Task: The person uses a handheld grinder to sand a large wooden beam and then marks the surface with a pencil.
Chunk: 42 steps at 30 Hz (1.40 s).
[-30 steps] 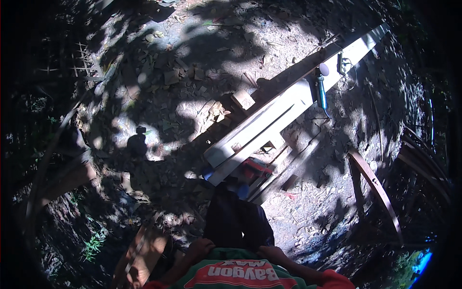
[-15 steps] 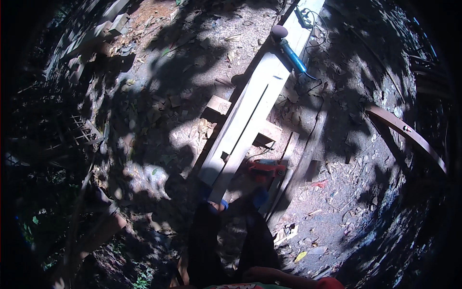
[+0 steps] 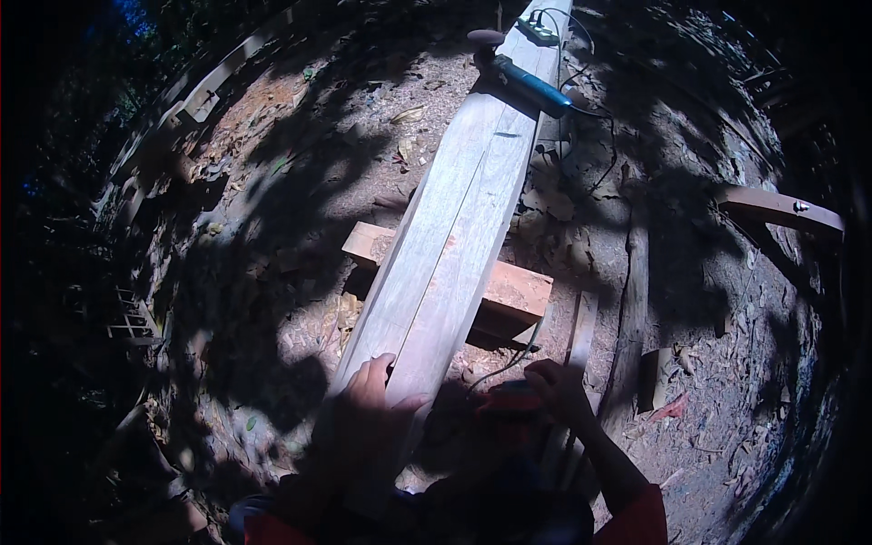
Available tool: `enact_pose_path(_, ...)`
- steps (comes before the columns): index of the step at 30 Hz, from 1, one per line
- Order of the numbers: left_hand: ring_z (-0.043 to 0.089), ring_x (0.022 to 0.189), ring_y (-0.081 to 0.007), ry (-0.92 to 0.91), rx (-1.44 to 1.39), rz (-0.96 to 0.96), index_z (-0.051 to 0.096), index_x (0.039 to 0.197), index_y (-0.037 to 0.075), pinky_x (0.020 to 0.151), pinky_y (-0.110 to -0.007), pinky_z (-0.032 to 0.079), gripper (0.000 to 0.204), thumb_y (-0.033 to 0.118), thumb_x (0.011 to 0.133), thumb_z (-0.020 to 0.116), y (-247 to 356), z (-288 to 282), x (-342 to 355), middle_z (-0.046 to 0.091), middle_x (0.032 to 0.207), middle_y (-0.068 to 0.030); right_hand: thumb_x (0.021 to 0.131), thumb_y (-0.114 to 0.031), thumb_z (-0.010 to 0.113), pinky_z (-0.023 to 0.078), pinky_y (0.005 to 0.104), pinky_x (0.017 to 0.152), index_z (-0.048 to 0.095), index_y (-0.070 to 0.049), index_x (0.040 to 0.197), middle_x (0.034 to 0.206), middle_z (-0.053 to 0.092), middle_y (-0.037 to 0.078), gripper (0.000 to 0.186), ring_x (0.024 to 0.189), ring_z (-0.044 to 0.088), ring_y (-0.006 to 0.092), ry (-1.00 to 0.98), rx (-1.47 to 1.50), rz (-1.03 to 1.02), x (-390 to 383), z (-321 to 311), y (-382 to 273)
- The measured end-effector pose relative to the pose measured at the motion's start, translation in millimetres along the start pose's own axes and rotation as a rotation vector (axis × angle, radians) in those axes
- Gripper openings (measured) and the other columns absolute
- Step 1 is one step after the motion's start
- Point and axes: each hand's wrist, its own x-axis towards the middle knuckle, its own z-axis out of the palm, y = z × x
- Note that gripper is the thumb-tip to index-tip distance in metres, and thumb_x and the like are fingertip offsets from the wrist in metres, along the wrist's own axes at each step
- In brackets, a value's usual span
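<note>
Planks of pale, straight-sawn wood [image 3: 422,245], two of them side by side with a narrow dark seam between, run away from the person up the middle of the view, their near end in deep shadow. On that near end lies the left hand [image 3: 368,391], palm down, its fingers close together near a small dark gap in the seam and its thumb spread off toward the right plank. The right hand [image 3: 556,386] is bent at a red, dark-shaded power tool [image 3: 510,401] low beside the planks; its fingers look curled, but I cannot tell whether they grip the tool or only touch it. A thin dark cord [image 3: 509,366] curves near that tool. Under the planks a thick, reddish-brown wooden block [image 3: 518,289] lies crosswise, sticking out on both sides. Farther up, a blue, cylindrical angle grinder [image 3: 534,86] with a round brownish disc [image 3: 486,37] rests across the planks, disc toward the left, and beyond it sits a small dark box [image 3: 538,33] with a looping cable. To the right, a long, rough wooden pole [image 3: 633,300] lies on leaf-strewn ground [image 3: 427,91], with a crumpled red scrap [image 3: 672,407] near it and a curved brown board [image 3: 781,207] farther off
</note>
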Motion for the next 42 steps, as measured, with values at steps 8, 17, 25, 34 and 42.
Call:
enact_pose_path(8,0.067,0.093,-0.0306,-0.136,-0.042,-0.310,0.050,0.130,-0.003,0.084,-0.040,0.053,0.072,0.036,0.076,0.077,10.0,6.5,0.0,0.067,0.102,-0.0202,0.090,-0.026,0.064,0.053,0.0415,0.079,0.070,-0.001,0.098,0.089,0.071,0.017,0.027,0.084,0.069,0.0338,0.204,0.043,-0.020,-10.4,76.4,99.0)
enact_pose_path(17,0.064,0.098,-0.0184,0.042,-0.279,-0.389,0.056,0.126,-0.004,0.089,-0.032,0.049,0.043,0.018,0.088,0.060,-67.6,-26.0,27.9,0.068,0.104,-0.0131,0.090,-0.024,0.064,0.053,0.0423,0.081,0.068,0.000,0.095,0.090,0.071,0.018,0.025,0.085,0.069,0.0342,0.326,0.189,0.052,-14.1,80.8,96.6)
enact_pose_path(25,0.057,0.090,-0.0095,-0.036,-0.542,-0.325,0.055,0.129,-0.007,0.083,-0.026,0.045,0.040,0.014,0.095,0.054,-110.6,-10.0,38.6,0.064,0.103,-0.0047,0.089,-0.021,0.062,0.052,0.0430,0.080,0.068,0.000,0.091,0.090,0.070,0.018,0.021,0.086,0.068,0.0345,0.352,0.235,0.081,-11.8,84.3,90.9)
enact_pose_path(34,0.059,0.093,-0.0105,-0.027,-0.749,-0.384,0.051,0.133,-0.008,0.084,-0.025,0.047,0.039,0.008,0.098,0.050,-91.5,-2.3,52.1,0.063,0.110,-0.0078,0.090,-0.018,0.062,0.052,0.0405,0.075,0.067,0.001,0.091,0.085,0.069,0.017,0.019,0.081,0.069,0.0308,0.361,0.242,0.079,-7.1,83.4,104.8)
enact_pose_path(42,0.059,0.101,-0.0123,-0.083,-0.518,-0.406,0.049,0.135,-0.010,0.092,-0.026,0.045,0.043,0.011,0.097,0.052,-97.9,-5.4,57.2,0.064,0.114,-0.0095,0.092,-0.019,0.060,0.050,0.0442,0.073,0.065,-0.001,0.090,0.081,0.067,0.018,0.019,0.077,0.067,0.0342,0.381,0.302,0.077,-10.6,89.6,108.0)
